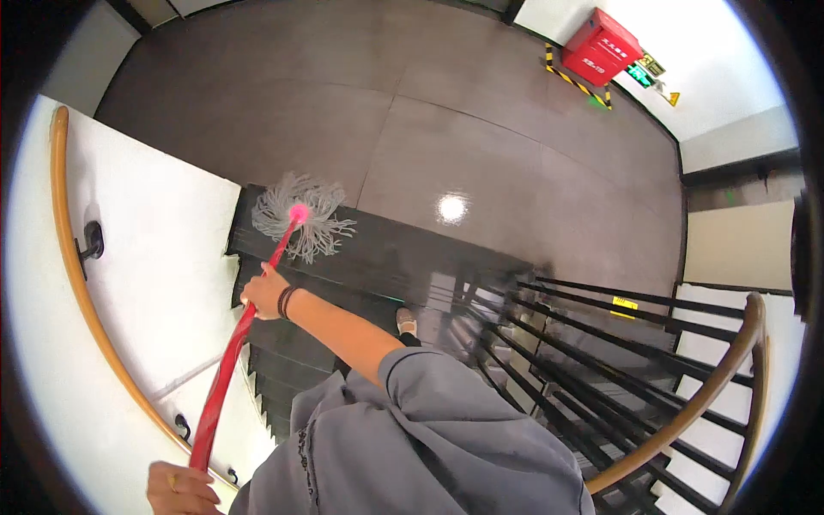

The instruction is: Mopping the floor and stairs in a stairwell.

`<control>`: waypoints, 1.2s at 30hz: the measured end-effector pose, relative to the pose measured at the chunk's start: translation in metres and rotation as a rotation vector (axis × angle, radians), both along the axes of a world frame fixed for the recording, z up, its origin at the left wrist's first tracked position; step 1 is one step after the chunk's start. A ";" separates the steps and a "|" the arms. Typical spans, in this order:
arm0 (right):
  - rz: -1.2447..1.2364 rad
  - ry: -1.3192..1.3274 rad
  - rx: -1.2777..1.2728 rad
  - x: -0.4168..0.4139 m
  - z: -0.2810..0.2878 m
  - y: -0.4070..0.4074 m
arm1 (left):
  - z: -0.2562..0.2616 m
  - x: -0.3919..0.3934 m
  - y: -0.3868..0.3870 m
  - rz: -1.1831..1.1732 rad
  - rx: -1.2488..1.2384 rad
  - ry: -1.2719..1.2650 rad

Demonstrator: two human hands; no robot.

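Note:
A mop with a red handle [222,380] slants across the left side of the view. My left hand [180,489], with a ring on one finger, grips the handle near the bottom edge. Further along, my right hand [267,294] is closed around it, a dark band at the wrist. Past a bright pink hub [299,214], the grey string mop head [309,238] is spread over a dark stair step [399,238] beside the left wall. Some of its strands reach toward the edge of the grey floor [450,148].
A wooden handrail [77,257] follows the white left wall. Black railing bars [579,347] with a curved wooden rail [702,399] stand at right. One of my shoes [406,322] is on the stairs. A red fire-equipment box [602,48] stands behind striped floor tape [573,82].

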State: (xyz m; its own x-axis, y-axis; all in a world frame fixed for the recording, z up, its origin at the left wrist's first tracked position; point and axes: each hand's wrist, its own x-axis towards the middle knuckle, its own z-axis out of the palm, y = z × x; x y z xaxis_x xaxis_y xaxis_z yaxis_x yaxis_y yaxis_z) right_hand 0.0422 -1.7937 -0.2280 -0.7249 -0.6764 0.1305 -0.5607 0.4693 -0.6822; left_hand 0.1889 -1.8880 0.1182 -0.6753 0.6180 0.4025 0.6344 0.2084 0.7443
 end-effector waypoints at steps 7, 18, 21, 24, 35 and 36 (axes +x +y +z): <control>-0.208 0.049 0.102 -0.003 0.005 0.107 | -0.041 -0.030 0.011 -0.138 0.339 -0.063; -1.033 -0.289 0.540 0.079 -0.091 0.443 | -0.212 -0.070 0.216 -0.401 0.178 -0.242; -1.282 -0.368 0.070 0.120 -0.124 0.505 | -0.238 -0.062 0.284 -0.518 0.336 -0.373; -1.300 -0.380 0.509 0.144 -0.117 0.512 | -0.249 -0.057 0.296 -0.630 0.340 -0.403; -0.838 0.031 0.062 0.152 -0.098 0.347 | -0.188 -0.009 0.121 -0.216 0.358 -0.380; -0.812 0.055 0.011 0.150 -0.095 0.316 | -0.181 0.000 0.096 -0.157 0.380 -0.357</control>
